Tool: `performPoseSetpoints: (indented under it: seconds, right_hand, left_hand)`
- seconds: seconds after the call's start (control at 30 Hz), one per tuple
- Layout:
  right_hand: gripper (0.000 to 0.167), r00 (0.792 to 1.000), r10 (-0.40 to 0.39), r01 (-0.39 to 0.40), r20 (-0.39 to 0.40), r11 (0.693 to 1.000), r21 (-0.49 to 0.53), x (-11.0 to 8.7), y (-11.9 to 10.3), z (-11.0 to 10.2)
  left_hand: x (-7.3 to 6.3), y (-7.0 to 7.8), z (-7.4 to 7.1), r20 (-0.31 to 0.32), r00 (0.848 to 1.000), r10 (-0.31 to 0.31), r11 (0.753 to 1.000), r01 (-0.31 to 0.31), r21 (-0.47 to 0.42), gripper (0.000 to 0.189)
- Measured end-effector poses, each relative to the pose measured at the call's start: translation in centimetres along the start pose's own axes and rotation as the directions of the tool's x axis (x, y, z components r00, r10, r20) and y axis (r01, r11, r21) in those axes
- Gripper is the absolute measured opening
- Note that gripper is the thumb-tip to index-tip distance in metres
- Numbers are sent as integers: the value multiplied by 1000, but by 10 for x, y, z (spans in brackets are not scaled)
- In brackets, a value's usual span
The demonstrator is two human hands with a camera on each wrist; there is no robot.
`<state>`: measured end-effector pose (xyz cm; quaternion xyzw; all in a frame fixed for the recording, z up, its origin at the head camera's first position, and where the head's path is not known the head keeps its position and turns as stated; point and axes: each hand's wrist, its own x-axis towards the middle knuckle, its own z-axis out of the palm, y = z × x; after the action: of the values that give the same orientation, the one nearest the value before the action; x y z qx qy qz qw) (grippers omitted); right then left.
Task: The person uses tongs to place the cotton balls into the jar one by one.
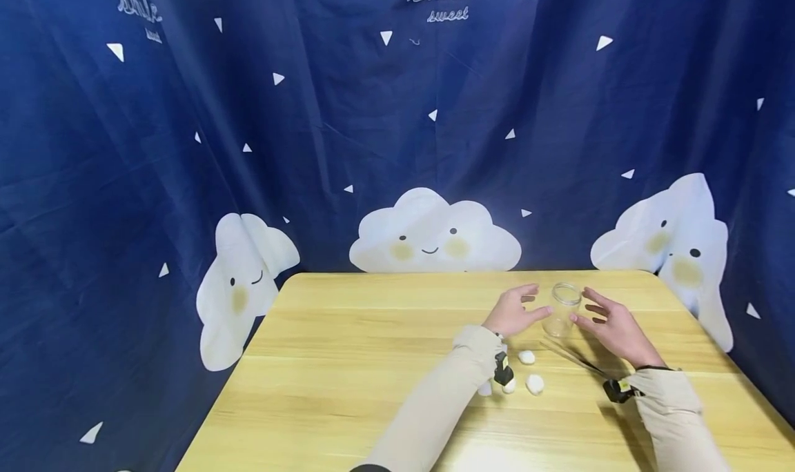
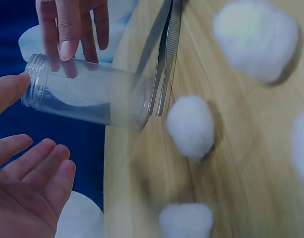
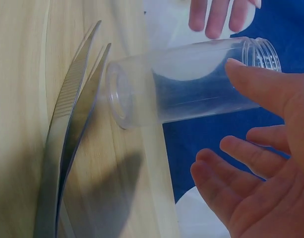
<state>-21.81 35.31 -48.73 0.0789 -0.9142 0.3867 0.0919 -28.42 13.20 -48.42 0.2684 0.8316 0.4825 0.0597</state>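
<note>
A clear plastic jar (image 1: 561, 318) with a threaded, lidless mouth stands upright on the table, between my two hands. On its left, my left hand (image 1: 511, 313) has the fingers spread and the thumb at the threaded rim. My right hand (image 1: 616, 327) is on the other side, fingers apart and loosely bent, its thumb overlapping the jar wall in the right wrist view. Neither hand wraps round the jar. Metal tweezers (image 3: 67, 129) lie on the wood close to the jar's base, tips pointing toward it.
Several white cotton balls (image 2: 190, 127) lie on the wooden table (image 1: 348, 361) in front of the jar, some near my left wrist. Behind the table's far edge hangs a dark blue curtain (image 1: 348, 113) printed with clouds.
</note>
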Motion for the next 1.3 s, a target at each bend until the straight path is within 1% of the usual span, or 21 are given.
performPoseSetpoints:
  seconds: [0.13,0.23,0.37,0.5,0.6,0.8,0.93,1.13,1.3]
  right_hand:
    - [69,999,-28,28,-34,999,18,3,-1,3]
    - [66,998,-39,40,-54,999,23,4,-2,6]
    - [60,995,-60,63,-83,997,32,4,-4,9]
    - [56,993,-75,81,-95,995,52,6,-5,12]
    - [57,993,-66,72,-94,996,57,7,-6,13]
    - [59,995,-41,43,-94,999,24,10,-10,15]
    - [60,996,-18,20,-82,1000,19,11,-11,16]
    - [63,998,8,-6,-59,1000,27,13,-13,18]
    - [63,998,15,-14,-62,1000,18,16,-13,20]
  left_hand:
    - [2,1,2,-13,1000,-12,1000,12,3,63]
    - [2,3,2,-15,1000,-7,1000,7,23,62]
    - [2,8,4,-11,999,31,998,-30,46,60]
    - [3,11,6,-7,997,73,997,-72,34,54]
    - [3,12,7,-17,997,81,996,-81,32,51]
    - [7,11,6,-43,996,81,994,-77,78,50]
    - [8,10,5,-59,995,83,994,-79,77,46]
    - [10,5,4,-79,995,61,996,-56,63,42]
    - [15,-2,4,-92,995,38,998,-34,53,39]
